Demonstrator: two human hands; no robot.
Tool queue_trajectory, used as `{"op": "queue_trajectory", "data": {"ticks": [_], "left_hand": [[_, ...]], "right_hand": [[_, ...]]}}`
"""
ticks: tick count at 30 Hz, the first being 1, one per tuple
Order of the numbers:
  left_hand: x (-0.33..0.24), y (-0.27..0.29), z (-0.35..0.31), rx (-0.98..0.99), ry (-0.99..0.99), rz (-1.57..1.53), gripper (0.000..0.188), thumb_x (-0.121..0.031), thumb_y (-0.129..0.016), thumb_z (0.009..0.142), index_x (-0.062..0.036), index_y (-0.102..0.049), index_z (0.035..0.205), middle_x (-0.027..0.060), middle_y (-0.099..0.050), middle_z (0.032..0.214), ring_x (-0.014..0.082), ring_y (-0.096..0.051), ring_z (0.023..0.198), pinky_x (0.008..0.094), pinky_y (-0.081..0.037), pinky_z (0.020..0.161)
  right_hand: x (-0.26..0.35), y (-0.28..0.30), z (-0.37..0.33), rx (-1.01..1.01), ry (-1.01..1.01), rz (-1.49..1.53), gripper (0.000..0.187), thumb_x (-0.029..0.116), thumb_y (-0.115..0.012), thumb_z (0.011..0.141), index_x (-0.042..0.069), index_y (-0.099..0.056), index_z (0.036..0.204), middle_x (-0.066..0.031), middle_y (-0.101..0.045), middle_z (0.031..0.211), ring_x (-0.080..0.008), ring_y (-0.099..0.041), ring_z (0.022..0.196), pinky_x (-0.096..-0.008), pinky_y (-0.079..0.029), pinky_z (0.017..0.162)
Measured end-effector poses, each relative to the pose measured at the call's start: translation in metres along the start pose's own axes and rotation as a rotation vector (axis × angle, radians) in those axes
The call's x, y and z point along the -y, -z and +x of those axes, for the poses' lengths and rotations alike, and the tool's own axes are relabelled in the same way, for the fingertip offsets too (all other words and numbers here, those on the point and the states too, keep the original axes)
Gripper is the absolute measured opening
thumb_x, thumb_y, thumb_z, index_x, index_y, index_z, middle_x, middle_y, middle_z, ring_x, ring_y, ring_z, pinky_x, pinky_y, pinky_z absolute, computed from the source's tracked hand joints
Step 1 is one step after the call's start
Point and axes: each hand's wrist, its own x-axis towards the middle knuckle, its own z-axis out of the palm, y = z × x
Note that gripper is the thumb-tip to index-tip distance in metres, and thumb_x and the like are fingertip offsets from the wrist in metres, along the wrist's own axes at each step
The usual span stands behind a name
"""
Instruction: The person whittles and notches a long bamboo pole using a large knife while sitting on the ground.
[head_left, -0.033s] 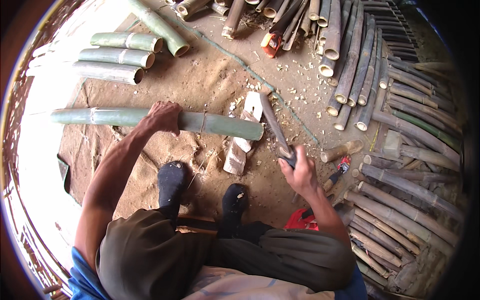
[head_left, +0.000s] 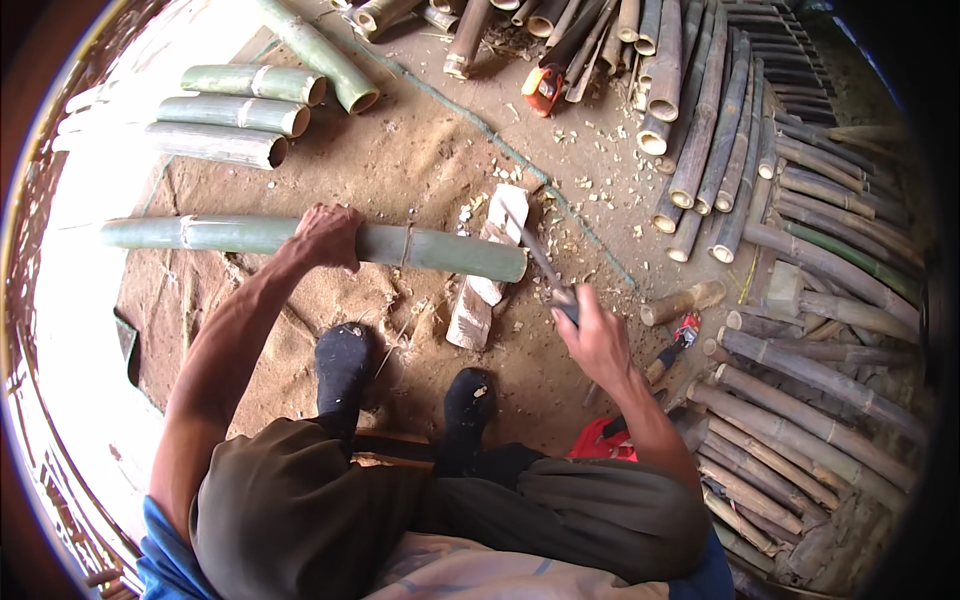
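My left hand (head_left: 330,236) is closed around a long green bamboo pole (head_left: 450,250) that lies crosswise before me. Its right, cut end rests over a pale, chipped wooden block (head_left: 472,315). My right hand (head_left: 597,338) is wrapped round the dark handle of a machete (head_left: 540,252), just right of that cut end. The narrow-looking blade slants up and left, its tip over the far part of the block. Whether the blade touches the bamboo or block I cannot tell.
Several green bamboo lengths (head_left: 235,112) lie at the far left. Dried poles (head_left: 715,140) are stacked along the right and far side. An orange-handled tool (head_left: 541,92) lies among the far poles. A red-and-black tool (head_left: 686,330), a short piece (head_left: 684,301) and wood chips lie at right.
The machete has turned, its blade now looking narrower and its tip further left over the block. My right hand has shifted slightly. My left hand and the bamboo pole have stayed put.
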Motion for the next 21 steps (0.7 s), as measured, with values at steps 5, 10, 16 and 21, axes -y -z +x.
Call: {"op": "queue_trajectory", "data": {"ticks": [5, 10, 16, 21], "left_hand": [[0.002, -0.036, -0.025, -0.392, -0.027, 0.065, 0.038, -0.016, -0.084, 0.066, -0.0091, -0.064, 0.098, 0.0121, -0.07, 0.1, 0.0317, -0.067, 0.104, 0.0472, -0.048, 0.095], [0.001, -0.047, -0.033, -0.624, -0.065, 0.099, 0.033, -0.018, -0.081, 0.073, -0.0081, -0.063, 0.099, 0.0131, -0.068, 0.1, 0.0343, -0.065, 0.101, 0.0491, -0.046, 0.093], [0.0, -0.046, -0.023, -0.61, -0.073, 0.135, 0.044, -0.016, -0.083, 0.071, -0.009, -0.061, 0.108, 0.0133, -0.067, 0.108, 0.0341, -0.064, 0.106, 0.0488, -0.046, 0.097], [0.042, 0.001, -0.058, -0.257, 0.03, 0.208, 0.093, -0.02, -0.094, 0.062, -0.0122, -0.049, 0.143, 0.0131, -0.054, 0.131, 0.0286, -0.053, 0.122, 0.049, -0.047, 0.106]], "right_hand": [[0.043, 0.017, 0.007, 0.023, 0.054, -0.175, 0.04, 0.032, -0.066, 0.104, -0.001, -0.053, 0.121, -0.0267, -0.071, 0.079, -0.0446, -0.073, 0.068, -0.0522, -0.058, 0.061], [0.059, 0.018, 0.002, -0.253, 0.314, -0.003, 0.034, 0.028, -0.07, 0.103, 0.0, -0.055, 0.117, -0.0188, -0.07, 0.078, -0.0384, -0.071, 0.061, -0.047, -0.059, 0.057], [-0.052, -0.016, 0.0, 0.16, -0.14, -0.397, 0.033, 0.029, -0.059, 0.108, -0.002, -0.053, 0.117, -0.0211, -0.071, 0.078, -0.0391, -0.072, 0.067, -0.0497, -0.056, 0.062], [0.026, 0.008, -0.01, -0.076, -0.17, 0.242, 0.034, 0.028, -0.058, 0.108, -0.001, -0.052, 0.124, -0.0109, -0.066, 0.078, -0.0189, -0.066, 0.065, -0.037, -0.054, 0.061]]}}
